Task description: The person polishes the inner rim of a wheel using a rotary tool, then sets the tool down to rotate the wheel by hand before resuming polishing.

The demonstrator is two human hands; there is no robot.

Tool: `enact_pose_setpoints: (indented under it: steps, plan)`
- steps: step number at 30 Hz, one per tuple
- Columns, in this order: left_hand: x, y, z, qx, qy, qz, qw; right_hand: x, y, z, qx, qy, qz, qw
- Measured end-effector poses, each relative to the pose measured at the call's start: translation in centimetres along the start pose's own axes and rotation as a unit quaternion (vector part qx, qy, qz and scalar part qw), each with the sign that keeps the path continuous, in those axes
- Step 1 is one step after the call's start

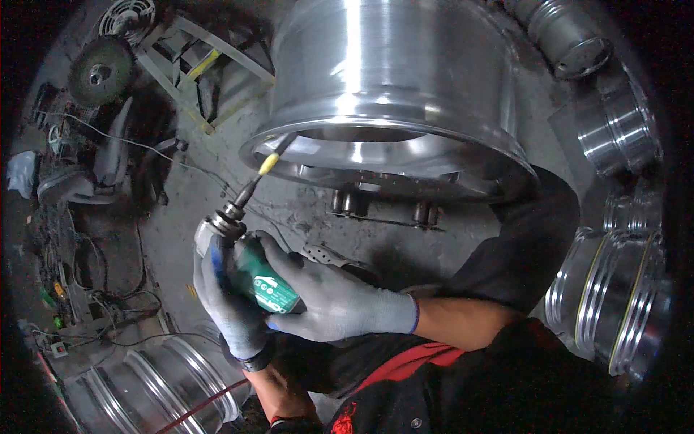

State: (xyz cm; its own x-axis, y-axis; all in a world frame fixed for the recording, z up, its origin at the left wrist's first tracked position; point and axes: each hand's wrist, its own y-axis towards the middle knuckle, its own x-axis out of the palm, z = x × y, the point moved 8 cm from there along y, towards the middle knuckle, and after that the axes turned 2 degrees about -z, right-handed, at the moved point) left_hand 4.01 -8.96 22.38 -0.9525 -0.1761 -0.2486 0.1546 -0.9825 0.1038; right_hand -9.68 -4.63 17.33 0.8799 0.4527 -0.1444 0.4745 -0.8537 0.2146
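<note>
A green power tool (266,283) with a metal neck and a long spindle with a yellow band is held between my gloved hands. My left hand (230,300) is wrapped round its front part, near the metal collar. My right hand (336,300) grips the green body from the other side. The spindle points up and away, its dark tip at the left edge of a large shiny metal wheel rim (394,79). That rim lies on its side with its open face toward me, above a low roller support (387,215).
More metal rims stand at the right (603,296), at the upper right (618,134) and at the lower left (144,383). A metal frame (206,65) and a round disc (101,72) are at the upper left. Cables cross the floor at the left.
</note>
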Motion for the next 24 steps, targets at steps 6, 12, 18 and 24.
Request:
enact_pose_setpoints:
  steps: [6, 12, 18, 24]
  plan:
    - [0.5, -0.3, -0.9, 0.018, 0.042, -0.021, 0.999, -0.3, -1.0, 0.0, 0.007, -0.014, 0.02, 1.0]
    - [0.1, -0.1, 1.1, 0.07, 0.047, 0.006, 0.996, -0.3, 0.1, -0.5, -0.027, -0.046, 0.017, 0.998]
    - [-0.1, -0.5, -0.3, 0.077, 0.079, -0.005, 0.994, -0.4, -0.6, -0.1, 0.03, -0.024, -0.015, 0.999]
    - [0.9, -0.2, 0.8, 0.041, 0.054, -0.008, 0.998, -1.1, -0.1, -1.0, 0.02, 0.008, -0.019, 1.0]
